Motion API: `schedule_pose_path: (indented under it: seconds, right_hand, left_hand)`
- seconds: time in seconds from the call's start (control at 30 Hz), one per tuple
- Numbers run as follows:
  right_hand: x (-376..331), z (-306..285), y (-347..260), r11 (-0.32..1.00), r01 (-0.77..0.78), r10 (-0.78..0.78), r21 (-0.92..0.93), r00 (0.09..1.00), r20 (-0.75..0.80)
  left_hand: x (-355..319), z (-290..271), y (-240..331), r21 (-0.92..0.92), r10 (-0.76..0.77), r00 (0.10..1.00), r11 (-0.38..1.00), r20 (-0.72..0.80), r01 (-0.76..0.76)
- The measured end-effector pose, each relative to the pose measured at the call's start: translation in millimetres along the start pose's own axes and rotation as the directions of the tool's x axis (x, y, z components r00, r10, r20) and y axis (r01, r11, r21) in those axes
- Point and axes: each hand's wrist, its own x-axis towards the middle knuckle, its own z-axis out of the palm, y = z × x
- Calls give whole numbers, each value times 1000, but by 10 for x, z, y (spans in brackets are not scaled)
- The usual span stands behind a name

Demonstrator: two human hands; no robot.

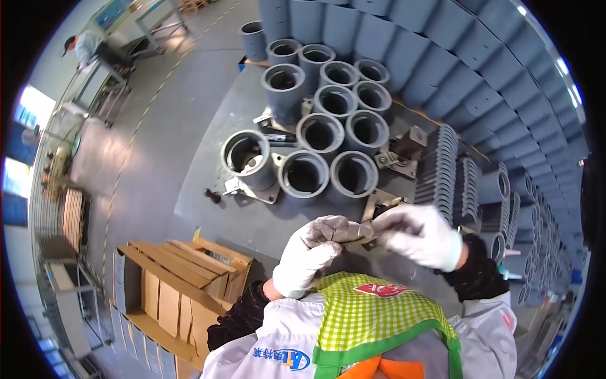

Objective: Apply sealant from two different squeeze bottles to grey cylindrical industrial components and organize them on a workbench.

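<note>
My left hand (pixel 310 252), in a white glove smudged grey on the fingers, is closed in front of my apron. Close beside it is my right hand (pixel 420 239), gloved too and slightly smeared by motion, its fingers drawn together. Between the fingertips of both hands shows a small object (pixel 364 239), too hidden for me to tell its kind. Just beyond the hands, a metal toggle clamp or bracket (pixel 382 203) lies near several upright grey cylinders. The nearest of these are one grey cylinder (pixel 354 189) and another (pixel 303 189) beside it.
A separate cylinder (pixel 252 177) stands by a metal plate (pixel 270 193), with a small black knob (pixel 213 196) to its left. Stacked grey cylinders (pixel 429 69) wall the back and right. Curved grey pieces (pixel 445 170) line up at right. Cardboard boxes (pixel 170 265) stand lower left; another person (pixel 91 47) works far left.
</note>
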Motion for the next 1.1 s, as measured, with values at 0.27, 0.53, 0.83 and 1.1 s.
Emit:
schedule_pose_path:
  seconds: [0.27, 0.53, 0.83, 1.1]
  right_hand:
    - [-451, 448, 616, 632, 39, 97, 774, 987, -129]
    - [-1037, 701, 1120, 612, 259, 89, 747, 916, -390]
    - [-2003, 703, 1810, 692, 245, 404, 679, 648, -645]
    - [-3532, -70, 3410, 955, -92, 249, 281, -263, -932]
  left_hand:
    - [35, 223, -208, 510, -71, 991, 860, 112, 4]
    - [122, 387, -579, 692, -61, 872, 636, 486, -341]
    - [110, 493, -1269, 168, -511, 813, 859, 280, 483]
    - [122, 788, -1432, 135, -625, 755, 780, 197, 611]
